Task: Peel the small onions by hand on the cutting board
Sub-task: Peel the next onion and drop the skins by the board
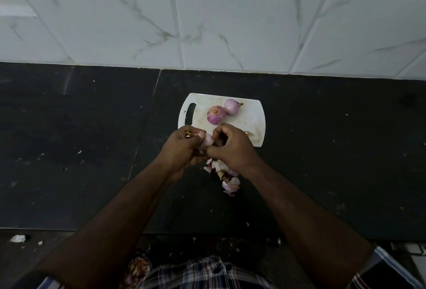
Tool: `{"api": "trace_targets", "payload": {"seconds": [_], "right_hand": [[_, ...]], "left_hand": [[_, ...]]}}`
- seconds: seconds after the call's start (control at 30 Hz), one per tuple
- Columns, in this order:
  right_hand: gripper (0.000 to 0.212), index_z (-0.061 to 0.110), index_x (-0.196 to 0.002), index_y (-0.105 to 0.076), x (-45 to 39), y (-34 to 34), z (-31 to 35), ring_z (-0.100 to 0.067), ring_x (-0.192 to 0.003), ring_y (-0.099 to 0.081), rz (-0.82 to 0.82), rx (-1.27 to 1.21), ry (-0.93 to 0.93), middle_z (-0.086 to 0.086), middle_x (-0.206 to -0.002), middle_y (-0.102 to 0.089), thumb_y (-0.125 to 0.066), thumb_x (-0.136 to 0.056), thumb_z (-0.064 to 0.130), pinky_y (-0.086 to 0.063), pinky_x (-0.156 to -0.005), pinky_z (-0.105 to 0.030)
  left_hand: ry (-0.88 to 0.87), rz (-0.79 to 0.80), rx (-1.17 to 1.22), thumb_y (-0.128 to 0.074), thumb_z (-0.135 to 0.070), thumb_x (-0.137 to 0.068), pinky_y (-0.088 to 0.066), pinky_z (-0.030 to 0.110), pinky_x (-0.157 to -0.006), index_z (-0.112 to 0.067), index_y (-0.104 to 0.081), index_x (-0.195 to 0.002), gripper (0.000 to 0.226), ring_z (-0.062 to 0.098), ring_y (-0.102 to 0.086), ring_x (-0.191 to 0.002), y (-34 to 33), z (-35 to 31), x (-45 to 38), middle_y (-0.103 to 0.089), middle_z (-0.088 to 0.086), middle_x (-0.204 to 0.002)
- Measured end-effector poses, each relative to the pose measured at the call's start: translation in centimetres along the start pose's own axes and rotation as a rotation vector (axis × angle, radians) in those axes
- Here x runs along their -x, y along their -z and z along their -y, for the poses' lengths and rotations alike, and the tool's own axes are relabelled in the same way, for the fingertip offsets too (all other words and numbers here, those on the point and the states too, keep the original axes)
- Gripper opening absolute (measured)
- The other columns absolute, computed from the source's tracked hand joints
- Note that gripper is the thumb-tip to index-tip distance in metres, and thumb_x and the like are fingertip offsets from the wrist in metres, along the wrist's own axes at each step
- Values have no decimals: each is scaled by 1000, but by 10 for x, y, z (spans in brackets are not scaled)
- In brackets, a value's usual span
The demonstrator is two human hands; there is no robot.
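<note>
A small white cutting board (253, 123) lies on the black counter. Two small purple onions rest on its far half: one with its root end up (215, 115) and one behind it to the right (231, 106). Just above the board's near edge, my left hand (182, 150) holds a pale, partly peeled onion (205, 141) with curled fingers. My right hand (230, 148) pinches the skin of that same onion from the right. Both hands hide most of it.
A heap of loose onion peels (227, 177) lies on the black counter (334, 162) just below my hands. White marble-look tiles (230, 24) rise behind the counter. A dark red mesh bag (137, 269) sits low by my checked shirt.
</note>
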State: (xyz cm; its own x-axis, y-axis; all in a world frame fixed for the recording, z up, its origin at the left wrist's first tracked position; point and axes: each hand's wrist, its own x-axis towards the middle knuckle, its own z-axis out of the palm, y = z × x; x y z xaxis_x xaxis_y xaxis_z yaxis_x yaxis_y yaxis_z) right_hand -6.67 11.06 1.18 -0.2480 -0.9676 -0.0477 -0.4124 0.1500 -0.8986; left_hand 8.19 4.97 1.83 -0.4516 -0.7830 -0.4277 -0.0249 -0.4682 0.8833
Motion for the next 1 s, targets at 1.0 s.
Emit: {"api": "trace_targets", "payload": {"seconds": [1.0], "right_hand": [[33,20,-83,-55,1,3,-3,-7,-76,-52,45,302,225,5,-89,-52,-86,-73,28,-44,-63,-26]], "left_hand": [[18,-65,-253,-54,-18,-105,-64,46,-72,-8,-72,-105,21,31,-76,-80,-6,-14,2,-76,21,-97]]}}
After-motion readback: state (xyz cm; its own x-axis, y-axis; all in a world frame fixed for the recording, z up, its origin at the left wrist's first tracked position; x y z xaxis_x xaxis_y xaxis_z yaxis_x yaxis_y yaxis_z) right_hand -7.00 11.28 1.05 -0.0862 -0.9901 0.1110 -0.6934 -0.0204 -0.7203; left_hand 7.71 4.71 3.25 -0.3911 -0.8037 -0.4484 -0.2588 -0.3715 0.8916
